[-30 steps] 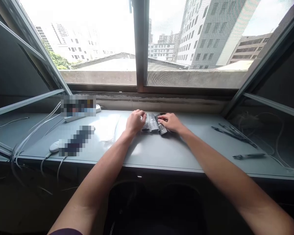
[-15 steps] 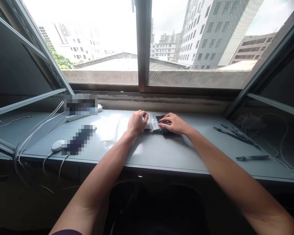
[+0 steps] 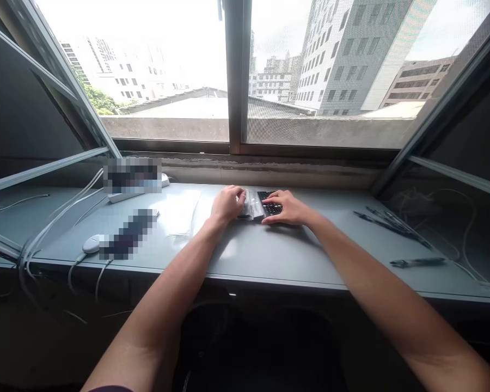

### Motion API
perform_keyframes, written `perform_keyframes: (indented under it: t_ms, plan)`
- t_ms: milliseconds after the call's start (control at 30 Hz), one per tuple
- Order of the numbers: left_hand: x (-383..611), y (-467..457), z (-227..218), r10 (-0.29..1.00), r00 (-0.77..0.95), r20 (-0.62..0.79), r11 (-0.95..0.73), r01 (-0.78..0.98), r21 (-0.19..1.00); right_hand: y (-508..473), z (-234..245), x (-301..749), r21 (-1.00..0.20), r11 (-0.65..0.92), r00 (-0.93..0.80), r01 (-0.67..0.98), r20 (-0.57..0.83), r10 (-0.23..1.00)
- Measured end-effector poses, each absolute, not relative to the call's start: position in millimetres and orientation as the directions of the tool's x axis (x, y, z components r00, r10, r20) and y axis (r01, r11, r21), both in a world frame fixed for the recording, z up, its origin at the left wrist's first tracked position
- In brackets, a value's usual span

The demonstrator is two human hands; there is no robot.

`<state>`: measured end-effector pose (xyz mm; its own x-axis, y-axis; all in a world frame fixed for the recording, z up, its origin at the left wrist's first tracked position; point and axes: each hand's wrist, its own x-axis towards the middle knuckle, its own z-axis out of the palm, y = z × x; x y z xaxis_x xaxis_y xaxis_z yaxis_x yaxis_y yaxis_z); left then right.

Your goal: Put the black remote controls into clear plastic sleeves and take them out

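Note:
Near the back of the desk lies a small black keyboard (image 3: 273,208), its left part covered by a clear, wrinkled plastic bag (image 3: 253,204). My left hand (image 3: 227,202) is at the bag's left end with its fingers curled against the plastic; the fingertips are partly hidden. Around the keyboard's uncovered right end, my right hand (image 3: 289,209) has its thumb at the near edge and its fingers at the far side.
A white sheet (image 3: 182,213) lies left of my hands. Further left are a power strip (image 3: 165,180), a white round charger (image 3: 92,244), blurred-out items and cables (image 3: 44,228). Several pens (image 3: 392,226) lie on the right, one pen (image 3: 417,262) apart. A window frame (image 3: 239,81) rises behind.
My right hand has spread its thumb and fingers around the keyboard's right end, and more keys show between them. My left hand has barely moved. The view has shifted slightly.

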<state>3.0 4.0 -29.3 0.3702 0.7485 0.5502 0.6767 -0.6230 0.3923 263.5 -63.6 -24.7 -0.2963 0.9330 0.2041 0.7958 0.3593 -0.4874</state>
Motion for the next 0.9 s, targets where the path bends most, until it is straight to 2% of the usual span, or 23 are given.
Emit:
perform_keyframes:
  t_ms: [100,200,333,467,900]
  plan:
    - [4.5,4.6,-31.7,0.720,0.422,0.551,-0.660,0.661,0.356,-62.5,-27.5,262.3,-0.481,0.358,-0.286,0.801,0.218,0.933]
    - [10.6,0.6,-33.6,0.639,0.537,0.550,-0.742,0.619,0.258,-60.2,-32.9,262.0,-0.470,0.371,-0.285,0.801,0.245,0.926]
    - [23.3,-9.0,-38.5,0.611,0.637,0.470,-0.774,0.606,0.184,-56.1,-40.8,263.4,-0.451,0.413,-0.321,0.791,0.269,0.908]
    - [30.9,-16.8,-42.6,0.634,0.676,0.375,-0.767,0.613,0.190,-53.5,-45.8,264.4,-0.438,0.430,-0.324,0.789,0.297,0.898]
    - [29.0,-15.5,-41.4,0.637,0.669,0.383,-0.769,0.585,0.258,-56.8,-45.2,259.7,-0.411,0.399,-0.283,0.820,0.316,0.906]
